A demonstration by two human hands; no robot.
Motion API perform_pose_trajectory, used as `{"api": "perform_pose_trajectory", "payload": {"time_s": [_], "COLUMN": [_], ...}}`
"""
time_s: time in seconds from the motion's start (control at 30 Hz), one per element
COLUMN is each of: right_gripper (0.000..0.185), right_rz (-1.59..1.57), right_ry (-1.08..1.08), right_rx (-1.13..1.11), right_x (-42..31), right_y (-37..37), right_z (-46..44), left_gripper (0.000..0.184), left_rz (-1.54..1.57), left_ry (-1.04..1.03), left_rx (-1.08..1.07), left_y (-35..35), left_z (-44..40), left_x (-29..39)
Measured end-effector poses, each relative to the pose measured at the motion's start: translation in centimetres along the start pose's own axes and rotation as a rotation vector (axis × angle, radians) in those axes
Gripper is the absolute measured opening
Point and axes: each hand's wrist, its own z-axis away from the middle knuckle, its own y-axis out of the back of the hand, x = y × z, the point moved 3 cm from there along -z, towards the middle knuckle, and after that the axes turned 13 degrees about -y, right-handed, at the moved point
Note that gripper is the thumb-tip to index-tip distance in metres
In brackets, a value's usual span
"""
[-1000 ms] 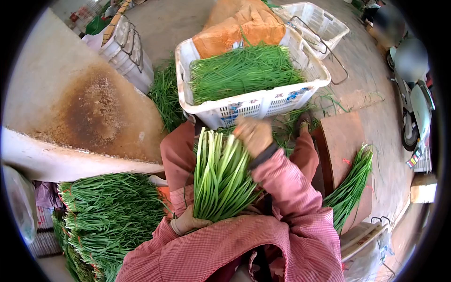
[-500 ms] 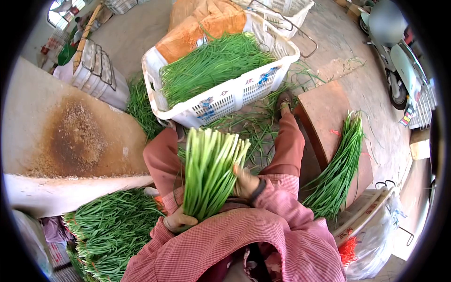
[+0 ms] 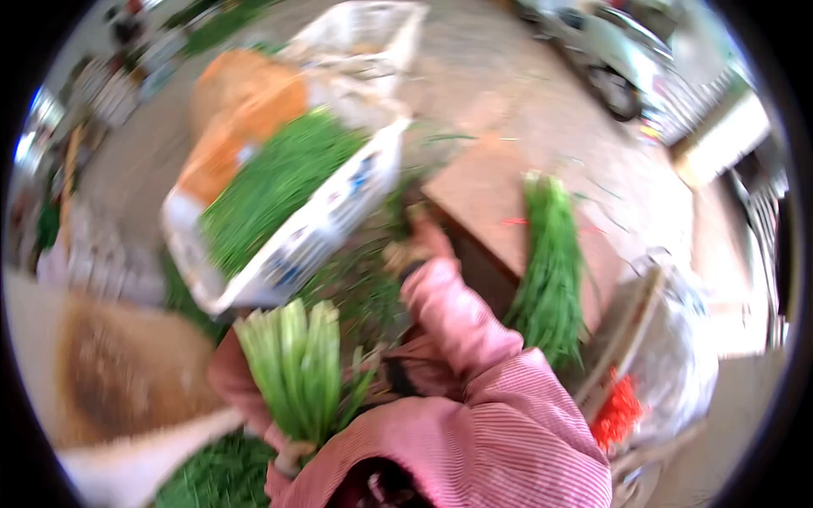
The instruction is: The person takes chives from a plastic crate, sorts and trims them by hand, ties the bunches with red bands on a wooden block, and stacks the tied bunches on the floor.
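My left hand (image 3: 294,455) is wrapped round the lower part of a thick bunch of garlic chives (image 3: 292,364), its pale cut ends pointing up and away from me. My right hand (image 3: 405,256) is away from the bunch, over my right leg and near the edge of a brown board (image 3: 478,182); motion blur smears its fingers. On that board a second bunch of garlic chives (image 3: 550,262) lies to the right, pale ends at the far side. Ahead, a white plastic crate (image 3: 318,229) holds a heap of loose green chives (image 3: 284,182).
An orange sack (image 3: 246,93) hangs over the crate's far side. More chives (image 3: 216,474) lie at the lower left, beside a stained pale slab (image 3: 127,364). Red ties (image 3: 621,411) hang by a plastic bag (image 3: 669,339) at right. A scooter (image 3: 618,59) stands behind.
My right hand has left the bunch and reached forward. My left hand still holds the chives, now further left and lower in view. The whole view has turned to the right.
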Motion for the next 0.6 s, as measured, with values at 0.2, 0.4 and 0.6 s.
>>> {"api": "perform_pose_trajectory", "payload": {"time_s": [0.2,0.4,0.6], "right_gripper": [0.087,0.075,0.036], "right_rz": [-0.546,-1.1,-0.942], "right_ry": [-0.316,-0.013,-0.184], "right_rx": [-0.895,-0.364,0.022], "right_x": [0.7,-2.6,4.1], "right_y": [-1.4,4.4,22.8], "right_z": [16.7,10.6,4.0], "left_gripper": [0.057,0.058,0.079], "left_rz": [-0.056,-1.069,-1.356], "left_ry": [0.027,-0.462,-0.41], "left_rx": [0.1,-0.297,-0.626], "left_y": [-4.0,-14.0,-30.9], "left_z": [-3.6,-13.9,-20.7], "left_x": [2.0,0.3,-6.8]}}
